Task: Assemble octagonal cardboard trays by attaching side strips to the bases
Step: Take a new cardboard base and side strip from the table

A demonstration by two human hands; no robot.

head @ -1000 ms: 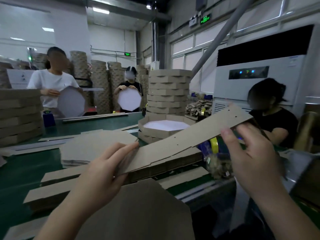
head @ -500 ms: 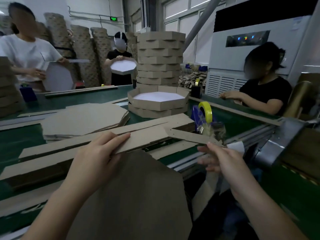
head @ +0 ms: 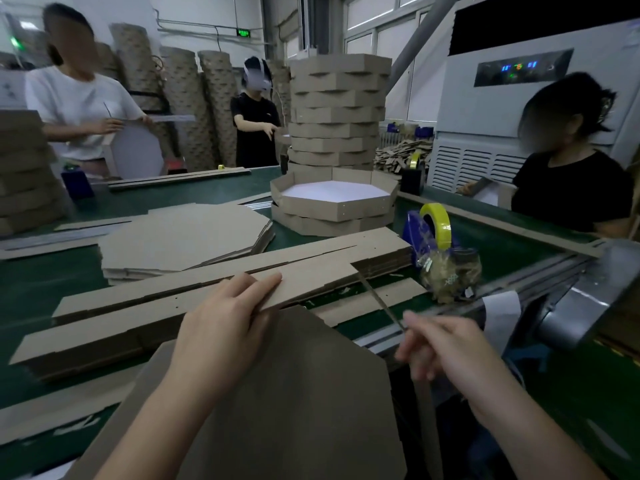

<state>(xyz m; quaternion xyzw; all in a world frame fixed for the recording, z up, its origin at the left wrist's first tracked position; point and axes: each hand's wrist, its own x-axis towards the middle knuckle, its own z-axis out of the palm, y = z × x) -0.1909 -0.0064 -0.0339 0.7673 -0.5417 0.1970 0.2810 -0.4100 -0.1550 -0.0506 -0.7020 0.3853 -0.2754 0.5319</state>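
My left hand [head: 221, 327] lies flat, fingers extended, pressing the side strip [head: 311, 280] onto the near strip stack [head: 86, 360] on the green table [head: 41, 282]; its thumb is hidden. My right hand [head: 446, 348], blurred, pinches that strip's bent end, seen edge-on. An octagonal base [head: 294, 403] lies below my left wrist. Finished trays [head: 336, 109] are stacked beyond.

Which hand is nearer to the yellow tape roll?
Right. The right hand, pinching the side strip, is below the yellow tape roll; the left hand rests on that strip, further left.
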